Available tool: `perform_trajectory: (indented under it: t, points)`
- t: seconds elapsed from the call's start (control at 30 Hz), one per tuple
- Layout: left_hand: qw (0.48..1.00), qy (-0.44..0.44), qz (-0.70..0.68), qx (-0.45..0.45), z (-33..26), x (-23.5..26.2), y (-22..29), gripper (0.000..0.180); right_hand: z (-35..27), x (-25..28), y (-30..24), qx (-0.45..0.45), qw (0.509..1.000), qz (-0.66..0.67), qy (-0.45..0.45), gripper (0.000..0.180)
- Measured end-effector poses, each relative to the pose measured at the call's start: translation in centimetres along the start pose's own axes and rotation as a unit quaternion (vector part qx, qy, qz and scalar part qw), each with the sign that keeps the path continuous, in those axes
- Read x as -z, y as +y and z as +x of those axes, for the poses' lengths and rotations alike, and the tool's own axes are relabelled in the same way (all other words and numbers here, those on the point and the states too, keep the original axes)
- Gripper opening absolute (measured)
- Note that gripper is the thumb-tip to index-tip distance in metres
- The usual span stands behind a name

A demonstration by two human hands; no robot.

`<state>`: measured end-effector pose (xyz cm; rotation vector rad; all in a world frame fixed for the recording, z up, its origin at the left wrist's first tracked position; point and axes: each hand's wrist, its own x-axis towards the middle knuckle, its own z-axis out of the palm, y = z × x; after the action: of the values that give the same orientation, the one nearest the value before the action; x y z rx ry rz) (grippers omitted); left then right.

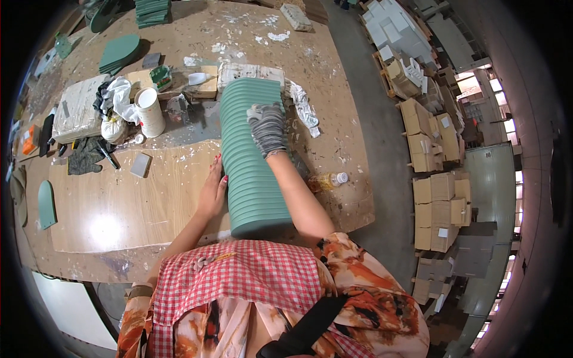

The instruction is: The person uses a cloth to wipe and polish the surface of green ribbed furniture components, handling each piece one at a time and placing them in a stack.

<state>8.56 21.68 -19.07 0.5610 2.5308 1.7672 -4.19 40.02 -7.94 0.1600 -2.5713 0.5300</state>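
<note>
A long row of green, round-ended boards (253, 173), packed face to face, lies on the worktable in front of me. My left hand (212, 190) is bare, its fingers stretched out along the row's left side. On the upper part of the row rests my right hand (267, 128), in a grey knitted glove. Its fingers are curled and pressed together; whatever they may hold is hidden under the glove. A wrapped white block (250, 73) stands at the row's far end. Close to my right forearm lies a clear bottle of yellowish liquid (328, 181).
A white tub (149, 112), a dark glove (87, 157) and a small grey block (141, 165) are on the left. More green boards (119, 52) are stacked farther back. A crumpled white cloth (304, 107) lies right of the row. Cardboard boxes (434, 206) stand beyond the table's right edge.
</note>
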Motion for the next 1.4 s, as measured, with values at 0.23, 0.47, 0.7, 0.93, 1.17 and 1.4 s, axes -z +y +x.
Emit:
perform_trajectory:
  t: [0.23,0.47,0.7,0.93,1.17,1.4]
  points:
    - [1.000,0.006,0.012,0.006,-0.6,0.1,-1.1,0.057,0.8,-3.1,-5.4,-0.001,0.982,-0.090,-0.165,0.028]
    - [1.000,-0.003,0.000,0.003,-0.5,-0.1,-0.7,0.060,0.2,-4.5,-7.6,0.051,0.945,-0.199,-0.255,0.023]
    - [1.000,-0.009,0.006,0.016,-0.4,-0.1,-0.6,0.059,1.2,-5.6,-6.5,0.028,0.937,-0.177,-0.301,0.025]
    - [1.000,0.004,0.000,-0.005,-0.4,0.0,-0.8,0.058,0.2,-3.2,0.9,0.066,0.997,-0.039,-0.028,0.019]
    - [1.000,0.003,0.005,0.016,-0.7,0.2,-0.7,0.058,-1.6,-1.2,5.8,-0.189,0.953,0.235,-0.030,0.018]
    - [1.000,-0.004,-0.005,-0.003,0.1,-0.4,0.2,0.058,-0.6,-0.7,1.5,-0.062,0.998,0.001,0.026,0.025]
